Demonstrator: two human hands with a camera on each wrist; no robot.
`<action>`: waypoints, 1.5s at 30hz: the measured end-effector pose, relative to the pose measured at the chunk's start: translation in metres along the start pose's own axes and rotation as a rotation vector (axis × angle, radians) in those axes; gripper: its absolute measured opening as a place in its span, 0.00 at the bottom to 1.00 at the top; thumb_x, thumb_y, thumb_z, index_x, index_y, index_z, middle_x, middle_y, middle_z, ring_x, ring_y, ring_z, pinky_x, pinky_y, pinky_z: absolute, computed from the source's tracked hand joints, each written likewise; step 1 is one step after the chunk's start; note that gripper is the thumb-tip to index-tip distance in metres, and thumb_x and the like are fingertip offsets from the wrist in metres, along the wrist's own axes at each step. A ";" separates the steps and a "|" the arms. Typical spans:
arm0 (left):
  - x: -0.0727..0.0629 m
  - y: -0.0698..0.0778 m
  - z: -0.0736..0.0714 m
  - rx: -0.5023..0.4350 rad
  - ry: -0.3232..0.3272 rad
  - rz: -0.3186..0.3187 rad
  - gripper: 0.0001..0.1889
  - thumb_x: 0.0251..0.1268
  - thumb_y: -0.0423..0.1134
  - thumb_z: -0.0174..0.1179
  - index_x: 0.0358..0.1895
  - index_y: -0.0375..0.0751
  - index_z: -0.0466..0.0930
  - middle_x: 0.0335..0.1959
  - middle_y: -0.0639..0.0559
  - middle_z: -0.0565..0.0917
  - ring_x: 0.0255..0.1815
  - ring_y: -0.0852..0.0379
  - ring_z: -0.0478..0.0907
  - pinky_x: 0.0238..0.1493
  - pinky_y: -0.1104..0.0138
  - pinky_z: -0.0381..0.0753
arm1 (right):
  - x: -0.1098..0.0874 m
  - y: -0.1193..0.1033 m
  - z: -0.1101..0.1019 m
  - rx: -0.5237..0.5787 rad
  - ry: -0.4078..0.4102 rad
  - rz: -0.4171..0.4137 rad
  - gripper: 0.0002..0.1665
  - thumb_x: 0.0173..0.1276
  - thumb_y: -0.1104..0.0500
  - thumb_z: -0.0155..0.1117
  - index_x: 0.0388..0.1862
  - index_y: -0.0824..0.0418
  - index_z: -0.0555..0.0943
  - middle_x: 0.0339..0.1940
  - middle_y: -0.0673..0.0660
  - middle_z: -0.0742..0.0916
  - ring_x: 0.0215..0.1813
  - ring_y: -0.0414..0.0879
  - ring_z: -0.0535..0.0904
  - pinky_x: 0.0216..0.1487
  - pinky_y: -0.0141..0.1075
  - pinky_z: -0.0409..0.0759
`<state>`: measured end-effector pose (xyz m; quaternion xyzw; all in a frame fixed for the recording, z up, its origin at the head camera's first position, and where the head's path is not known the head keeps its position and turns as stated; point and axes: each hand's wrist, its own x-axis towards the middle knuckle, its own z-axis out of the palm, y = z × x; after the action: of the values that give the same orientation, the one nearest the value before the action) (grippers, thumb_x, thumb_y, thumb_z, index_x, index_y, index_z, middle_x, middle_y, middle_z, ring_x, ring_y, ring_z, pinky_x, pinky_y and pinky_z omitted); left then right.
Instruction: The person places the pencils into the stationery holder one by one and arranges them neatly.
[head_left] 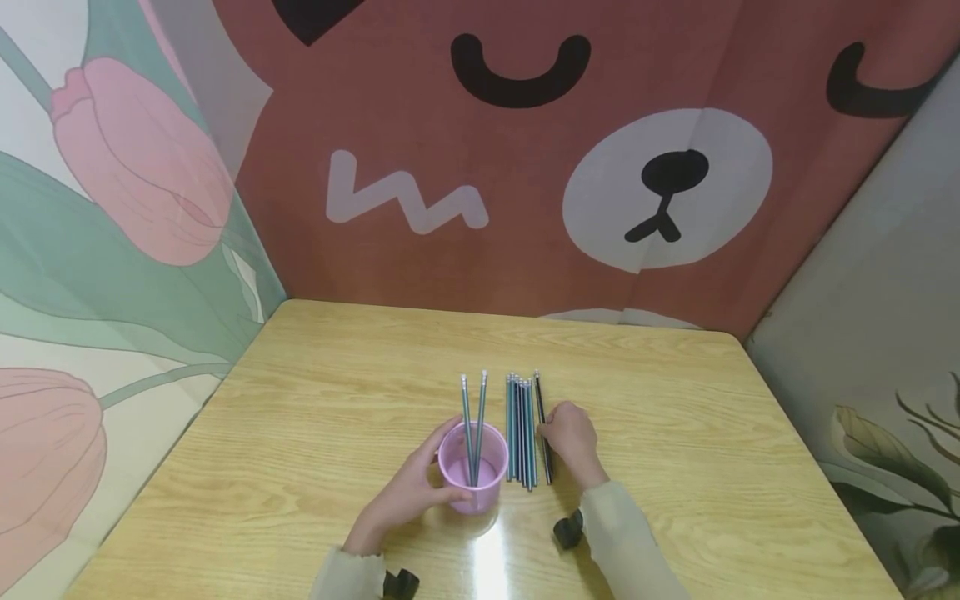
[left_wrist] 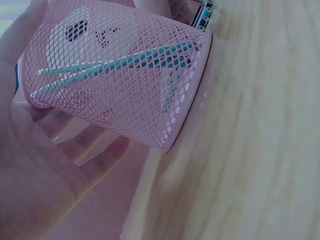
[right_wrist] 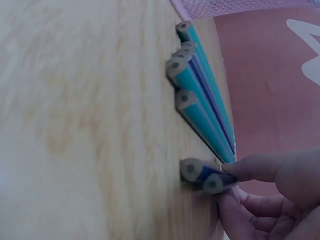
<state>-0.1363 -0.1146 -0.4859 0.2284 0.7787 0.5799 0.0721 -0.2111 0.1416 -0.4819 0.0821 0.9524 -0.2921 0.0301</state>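
My left hand [head_left: 408, 492] holds a pink mesh pencil cup [head_left: 489, 493], the thumb on its near side and the fingers round the far side. Two teal pencils [head_left: 481, 417] lean inside the cup, their eraser ends up past the rim. To the right of the cup, several teal and dark pencils [head_left: 521, 433] lie side by side on the table. At the right edge of this row, my right hand [head_left: 573, 433] pinches at two dark pencils [right_wrist: 192, 170] between thumb and fingers. Their blunt, unsharpened ends show in the right wrist view.
The wooden table [head_left: 337, 375] has rounded far corners. Behind it hangs a red-brown cloth [head_left: 375, 275] with a bear face, and a tulip-print cloth [head_left: 142, 167] is on the left. Black wrist cameras [head_left: 568, 530] sit under both sleeves.
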 end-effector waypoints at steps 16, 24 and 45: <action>0.000 -0.001 -0.001 0.006 0.002 0.002 0.52 0.49 0.41 0.73 0.76 0.41 0.50 0.74 0.39 0.62 0.72 0.34 0.62 0.69 0.36 0.62 | -0.003 0.005 -0.014 0.169 -0.025 0.030 0.09 0.63 0.59 0.67 0.34 0.66 0.82 0.28 0.58 0.85 0.23 0.44 0.76 0.22 0.30 0.74; 0.000 -0.003 -0.001 0.012 -0.001 0.014 0.51 0.49 0.40 0.73 0.76 0.44 0.51 0.74 0.38 0.62 0.72 0.34 0.62 0.69 0.37 0.63 | -0.010 -0.007 -0.027 0.221 0.057 -0.060 0.13 0.62 0.60 0.68 0.42 0.68 0.82 0.35 0.60 0.87 0.33 0.47 0.80 0.32 0.33 0.81; 0.000 0.003 0.000 0.001 0.003 -0.026 0.52 0.48 0.40 0.73 0.76 0.43 0.51 0.74 0.40 0.63 0.72 0.36 0.62 0.70 0.38 0.61 | -0.051 -0.048 -0.061 0.512 0.297 -0.323 0.16 0.60 0.66 0.69 0.47 0.66 0.80 0.40 0.62 0.88 0.45 0.54 0.85 0.41 0.33 0.87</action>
<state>-0.1358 -0.1134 -0.4831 0.2173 0.7822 0.5787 0.0784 -0.1695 0.1292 -0.3993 -0.0233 0.8428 -0.5077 -0.1771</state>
